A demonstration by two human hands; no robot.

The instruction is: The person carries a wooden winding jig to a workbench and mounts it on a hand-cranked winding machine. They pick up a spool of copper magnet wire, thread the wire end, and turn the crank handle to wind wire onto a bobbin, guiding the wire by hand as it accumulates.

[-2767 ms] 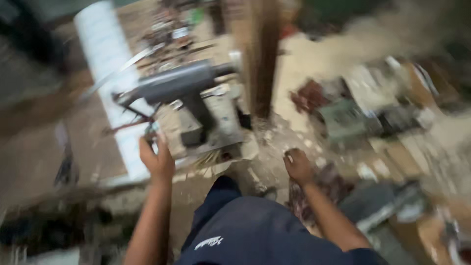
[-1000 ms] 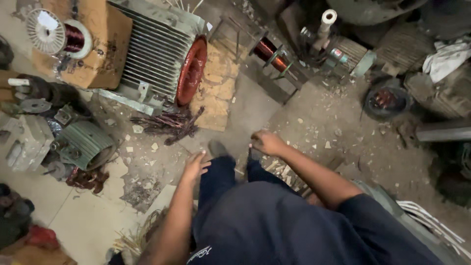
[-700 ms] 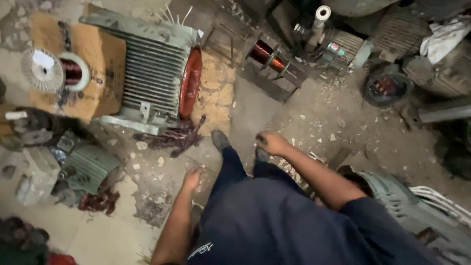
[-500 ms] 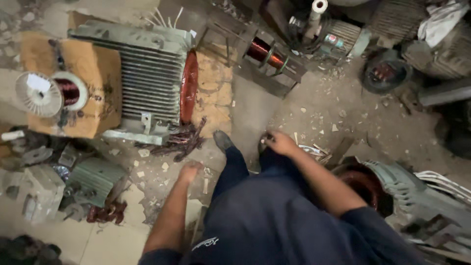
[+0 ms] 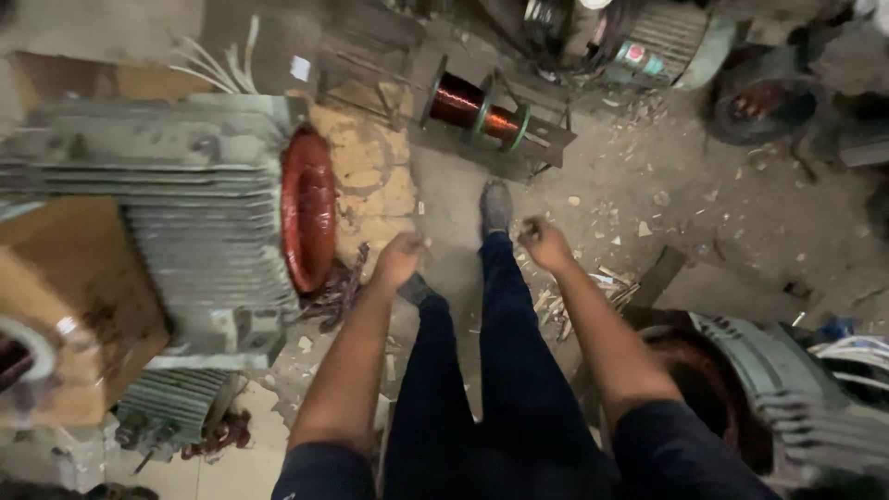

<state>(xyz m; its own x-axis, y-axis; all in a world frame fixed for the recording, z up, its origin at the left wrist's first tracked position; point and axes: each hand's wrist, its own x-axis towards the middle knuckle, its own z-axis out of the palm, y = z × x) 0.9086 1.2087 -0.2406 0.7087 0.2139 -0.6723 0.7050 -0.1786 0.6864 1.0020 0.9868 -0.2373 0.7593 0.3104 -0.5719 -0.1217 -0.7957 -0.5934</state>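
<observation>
Motor housing comes first: a big grey finned casing with a red-painted open end (image 5: 208, 218), lying on its side at the left, its long axis running left to right and the red mouth facing the person's legs. The left hand (image 5: 398, 259) is nearest to it, just right of that red rim but apart from it, fingers loosely curled and carrying nothing. Ahead, beyond both hands, a spool of copper-coloured wire on a dark metal stand (image 5: 482, 109) lies slantwise. The right hand (image 5: 544, 243) hangs over the littered floor, fingers bent; whether it pinches anything small I cannot tell.
</observation>
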